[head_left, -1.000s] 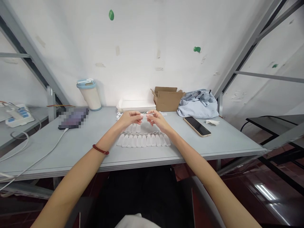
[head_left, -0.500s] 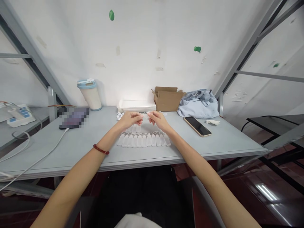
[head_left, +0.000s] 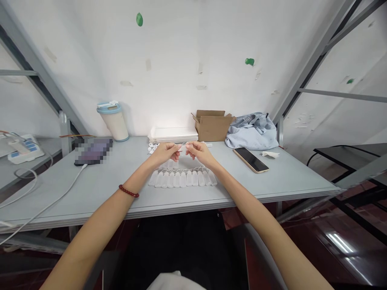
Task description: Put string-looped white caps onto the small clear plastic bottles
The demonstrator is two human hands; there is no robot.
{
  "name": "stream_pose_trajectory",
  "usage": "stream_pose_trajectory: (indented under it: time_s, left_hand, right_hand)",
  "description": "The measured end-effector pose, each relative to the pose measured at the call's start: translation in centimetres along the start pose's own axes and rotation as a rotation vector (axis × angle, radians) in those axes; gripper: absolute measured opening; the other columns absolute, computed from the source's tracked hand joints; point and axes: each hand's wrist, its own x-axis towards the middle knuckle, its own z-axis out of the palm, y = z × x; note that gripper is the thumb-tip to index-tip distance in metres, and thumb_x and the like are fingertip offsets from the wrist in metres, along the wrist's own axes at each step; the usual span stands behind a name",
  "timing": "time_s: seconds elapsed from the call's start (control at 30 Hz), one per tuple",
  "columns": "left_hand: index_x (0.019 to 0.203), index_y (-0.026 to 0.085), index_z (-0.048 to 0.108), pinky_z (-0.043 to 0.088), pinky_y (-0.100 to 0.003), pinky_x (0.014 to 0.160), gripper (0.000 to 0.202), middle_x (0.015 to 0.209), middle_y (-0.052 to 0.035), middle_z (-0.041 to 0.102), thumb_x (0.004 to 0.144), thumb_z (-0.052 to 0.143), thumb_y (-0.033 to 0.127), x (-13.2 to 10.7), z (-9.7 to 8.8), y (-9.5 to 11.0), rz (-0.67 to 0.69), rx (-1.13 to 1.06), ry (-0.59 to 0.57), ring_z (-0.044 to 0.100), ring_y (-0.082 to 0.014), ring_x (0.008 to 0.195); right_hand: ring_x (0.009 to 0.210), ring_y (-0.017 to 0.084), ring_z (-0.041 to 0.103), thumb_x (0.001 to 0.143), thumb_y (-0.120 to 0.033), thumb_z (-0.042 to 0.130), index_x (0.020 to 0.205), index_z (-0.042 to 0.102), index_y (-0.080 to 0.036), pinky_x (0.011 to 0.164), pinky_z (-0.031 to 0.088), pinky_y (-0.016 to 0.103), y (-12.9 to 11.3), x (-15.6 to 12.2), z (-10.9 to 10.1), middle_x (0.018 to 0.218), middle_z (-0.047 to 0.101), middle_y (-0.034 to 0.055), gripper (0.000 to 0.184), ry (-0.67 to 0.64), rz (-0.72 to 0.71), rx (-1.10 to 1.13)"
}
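Two-handed pinch mid-frame: small whitish piece (head_left: 183, 148) between left hand (head_left: 165, 154) and right hand (head_left: 200, 153), neither nearer, long axis unclear tbh.

Over to the grey table (head_left: 105, 177), bearing tumbler (head_left: 115, 124) far left, carton (head_left: 214, 129) and blue cloth (head_left: 255, 135) far right, phone (head_left: 250, 160) right, white tags (head_left: 183, 180) near centre!

Hands: two — left hand (head_left: 165, 153) and right hand (head_left: 200, 153). White piece (head_left: 183, 148) between fingertips: one. White tags (head_left: 183, 179), front row: about eleven (rear row partly hidden). Tumbler (head_left: 115, 125), cardboard box (head_left: 213, 129), cloth bundle (head_left: 252, 135), black-screened phone (head_left: 250, 160), bracelet (head_left: 128, 191) — one each. Green wall patches (head_left: 139, 19): three.
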Motion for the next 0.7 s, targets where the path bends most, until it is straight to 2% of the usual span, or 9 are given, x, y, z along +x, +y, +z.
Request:
stream_pose_trajectory:
  time_s: [0.17, 0.3, 0.4, 0.47, 0.6, 0.7]
  left_hand:
    - [0.060, 0.014, 0.056, 0.042, -0.022, 0.045, 0.046, 0.059, -0.0005, 0.055, 0.069, 0.070, 0.057, 0.0, -0.2, -0.1, -0.048, 0.038, 0.016, 0.053, -0.0097, 0.049]
    - [0.064, 0.014, 0.060, 0.037, -0.022, 0.041, 0.047, 0.057, -0.0003, 0.052, 0.077, 0.062, 0.058, 0.1, -0.2, -0.2, -0.129, 0.032, -0.029, 0.049, -0.0092, 0.046]
    - [0.062, 0.014, 0.058, 0.033, -0.022, 0.041, 0.047, 0.054, 0.0008, 0.048, 0.079, 0.059, 0.058, 0.0, -0.2, 0.0, -0.108, 0.021, -0.030, 0.044, -0.0080, 0.044]
    - [0.057, 0.016, 0.054, 0.030, -0.023, 0.042, 0.048, 0.052, 0.0011, 0.047, 0.078, 0.060, 0.059, -0.1, -0.1, 0.1, -0.046, 0.037, -0.008, 0.041, -0.0079, 0.044]
    - [0.055, 0.017, 0.052, 0.034, -0.024, 0.047, 0.046, 0.048, 0.0019, 0.045, 0.078, 0.059, 0.056, -0.3, 0.2, 0.3, 0.120, 0.139, -0.007, 0.042, -0.0091, 0.045]
    - [0.060, 0.017, 0.058, 0.039, -0.024, 0.051, 0.039, 0.051, 0.0012, 0.052, 0.080, 0.057, 0.050, -0.5, 0.5, 0.2, 0.256, 0.258, 0.010, 0.046, -0.0102, 0.047]
  right_hand:
    - [0.068, 0.014, 0.053, 0.085, -0.037, 0.059, 0.100, 0.066, -0.016, 0.069, 0.044, 0.030, 0.9, 0.1, 0.3, 0.088, 0.066, 0.0064, 0.026, 0.079, -0.243, -0.441]
    - [0.077, 0.018, 0.056, 0.090, -0.030, 0.054, 0.102, 0.065, -0.017, 0.075, 0.043, 0.030, 0.8, -0.1, 0.6, 0.090, 0.064, 0.0089, 0.022, 0.073, -0.312, -0.570]
    - [0.080, 0.019, 0.056, 0.090, -0.034, 0.053, 0.098, 0.065, -0.019, 0.077, 0.042, 0.029, 0.2, -0.3, 0.7, 0.087, 0.063, 0.0076, 0.021, 0.086, -0.280, -0.548]
    - [0.075, 0.018, 0.054, 0.091, -0.039, 0.050, 0.088, 0.063, -0.019, 0.075, 0.041, 0.029, -0.3, -0.4, 0.7, 0.079, 0.061, 0.0052, 0.024, 0.085, -0.247, -0.515]
    - [0.059, 0.013, 0.043, 0.091, -0.053, 0.040, 0.061, 0.047, -0.019, 0.060, 0.037, 0.026, -0.8, -0.4, 0.5, 0.059, 0.045, -0.0004, 0.046, 0.103, -0.142, -0.380]
    - [0.050, 0.009, 0.036, 0.083, -0.065, 0.045, 0.056, 0.037, -0.020, 0.047, 0.033, 0.024, -0.9, -0.2, 0.1, 0.055, 0.037, -0.0022, 0.053, 0.077, 0.019, -0.158]
